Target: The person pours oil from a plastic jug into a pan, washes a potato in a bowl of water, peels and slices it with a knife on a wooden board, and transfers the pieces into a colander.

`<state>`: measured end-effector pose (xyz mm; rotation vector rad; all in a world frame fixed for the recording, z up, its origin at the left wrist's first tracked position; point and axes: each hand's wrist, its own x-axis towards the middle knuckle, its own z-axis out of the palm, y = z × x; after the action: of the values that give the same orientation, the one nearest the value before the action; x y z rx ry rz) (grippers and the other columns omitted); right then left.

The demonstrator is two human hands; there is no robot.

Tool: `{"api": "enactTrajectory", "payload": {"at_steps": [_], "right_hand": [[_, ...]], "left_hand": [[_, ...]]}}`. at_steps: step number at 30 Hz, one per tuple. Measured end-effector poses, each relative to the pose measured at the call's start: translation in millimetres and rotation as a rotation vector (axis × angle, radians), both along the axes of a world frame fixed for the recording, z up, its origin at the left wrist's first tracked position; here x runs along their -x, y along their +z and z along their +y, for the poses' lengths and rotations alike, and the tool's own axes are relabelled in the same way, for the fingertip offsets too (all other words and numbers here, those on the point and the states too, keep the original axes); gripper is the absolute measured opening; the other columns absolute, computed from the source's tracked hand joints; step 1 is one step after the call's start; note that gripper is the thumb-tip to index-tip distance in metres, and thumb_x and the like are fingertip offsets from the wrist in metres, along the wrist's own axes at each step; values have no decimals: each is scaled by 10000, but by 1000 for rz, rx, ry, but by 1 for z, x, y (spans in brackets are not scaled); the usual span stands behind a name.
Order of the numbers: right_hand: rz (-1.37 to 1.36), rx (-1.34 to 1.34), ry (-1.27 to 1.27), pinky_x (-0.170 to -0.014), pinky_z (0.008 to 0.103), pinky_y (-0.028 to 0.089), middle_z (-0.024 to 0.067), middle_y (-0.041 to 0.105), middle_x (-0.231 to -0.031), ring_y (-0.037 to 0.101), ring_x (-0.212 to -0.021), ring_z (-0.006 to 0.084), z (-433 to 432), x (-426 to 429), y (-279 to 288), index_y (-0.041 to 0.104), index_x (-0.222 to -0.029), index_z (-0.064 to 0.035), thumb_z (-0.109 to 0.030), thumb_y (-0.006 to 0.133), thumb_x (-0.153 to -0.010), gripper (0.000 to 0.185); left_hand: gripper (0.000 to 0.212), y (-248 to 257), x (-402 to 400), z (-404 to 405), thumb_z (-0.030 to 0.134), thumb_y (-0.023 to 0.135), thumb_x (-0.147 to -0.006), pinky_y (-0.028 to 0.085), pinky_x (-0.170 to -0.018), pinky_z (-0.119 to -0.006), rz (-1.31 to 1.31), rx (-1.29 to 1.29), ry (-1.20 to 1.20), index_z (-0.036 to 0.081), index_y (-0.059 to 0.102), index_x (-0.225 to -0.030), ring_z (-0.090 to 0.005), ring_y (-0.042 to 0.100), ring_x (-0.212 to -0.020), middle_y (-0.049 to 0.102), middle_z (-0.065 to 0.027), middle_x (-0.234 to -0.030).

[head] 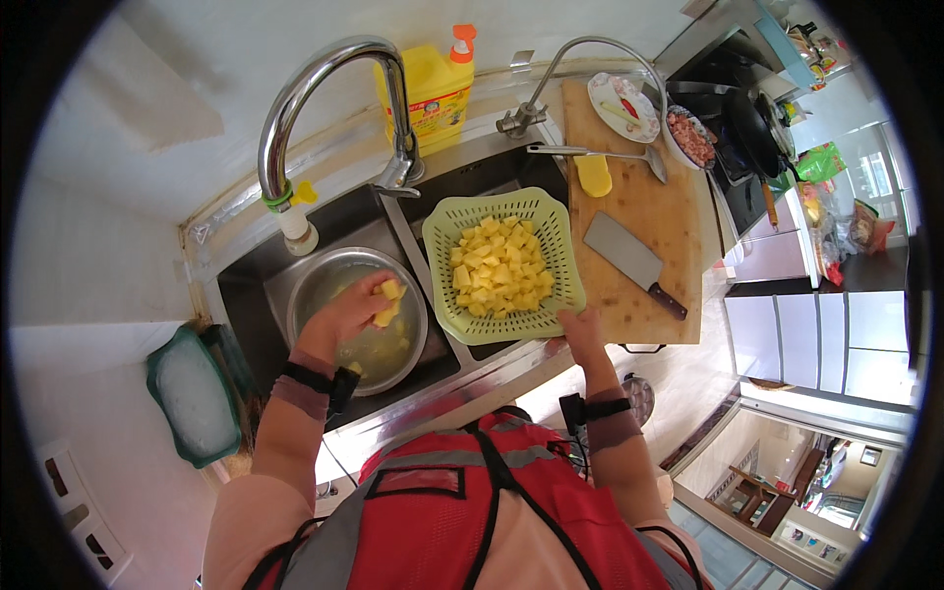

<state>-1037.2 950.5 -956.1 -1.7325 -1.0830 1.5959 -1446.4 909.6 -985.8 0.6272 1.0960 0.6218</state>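
Note:
My left hand (355, 304) is above a round metal bowl (299, 324) in the left sink basin, its fingers closed around a few yellow potato cubes (389, 301). Cloudy water fills part of the bowl, and several more cubes lie in it. With my right hand (580, 330) I grip the near right corner of a pale green plastic colander (564, 254). Heaped diced potato (501, 265) covers the colander's middle. The colander sits over the right basin, close to the cutting board.
A chrome faucet (324, 55) arches over the left basin. On the wooden cutting board (627, 203) lie a cleaver (625, 251), a spatula (590, 151) and a yellow potato piece (594, 175). A plate (612, 122), a bowl of cut meat (689, 139) and a wok (748, 133) stand beyond.

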Motion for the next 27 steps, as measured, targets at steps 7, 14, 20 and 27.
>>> {"api": "enactTrajectory", "payload": {"at_steps": [7, 14, 20, 27], "right_hand": [[-58, -64, -9, -440, 308, 536, 158, 657, -801, 651, -583, 224, 0, -1, -8, 596, -984, 107, -74, 531, -800, 266], [-62, -30, 26, -463, 308, 553, 149, 655, -804, 652, -599, 218, 3, 12, 2, 594, -1004, 106, -82, 531, -811, 277], [4, -33, 12, -439, 310, 541, 152, 655, -827, 649, -604, 214, -2, -6, -9, 596, -1009, 91, -55, 519, -812, 257], [51, -25, 60, -420, 310, 540, 169, 662, -853, 658, -615, 226, 2, 7, 1, 573, -1058, 92, -56, 489, -820, 293]], "left_hand": [[343, 86, -96, 45, 133, 588, -869, 463, -839, -260, 338, -891, -69, 109, 542, -1208, -122, 574, -1022, 604, -42, -1106], [362, -82, 31, 5, 176, 612, -854, 433, -930, -359, 538, -276, 683, 66, 581, -1198, -219, 578, -1067, 620, -110, -1138], [588, -113, 47, -55, 373, 691, -761, 465, -885, -370, 1094, 137, 225, 72, 542, -1243, -275, 595, -1028, 607, -153, -1153], [512, -156, 31, -66, 380, 661, -753, 478, -840, -426, 985, 43, -571, 47, 608, -1138, -312, 599, -1032, 606, -174, -1162]]}}
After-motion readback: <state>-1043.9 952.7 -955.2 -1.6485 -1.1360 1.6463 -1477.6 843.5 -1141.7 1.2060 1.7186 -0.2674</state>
